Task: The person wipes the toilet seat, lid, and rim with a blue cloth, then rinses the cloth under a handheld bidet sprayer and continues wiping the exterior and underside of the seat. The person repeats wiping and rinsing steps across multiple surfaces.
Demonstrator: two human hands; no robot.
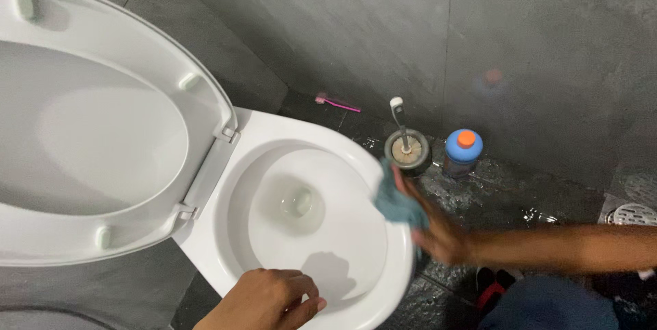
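Observation:
A white toilet bowl (274,132) stands open, its seat and lid (102,132) raised at the left. My left hand (263,299) rests on the near rim with its fingers curled and nothing in it. My right hand (438,231), blurred by motion, reaches in from the right and grips a blue-green cloth (397,200). The cloth lies against the right side of the rim. A little water sits at the bottom of the bowl (298,201).
A toilet brush in a round grey holder (407,149) stands just right of the bowl, beside a blue bottle with an orange cap (463,149). A pink toothbrush (337,102) lies by the grey tiled wall. A floor drain (633,214) is at the far right on wet dark tiles.

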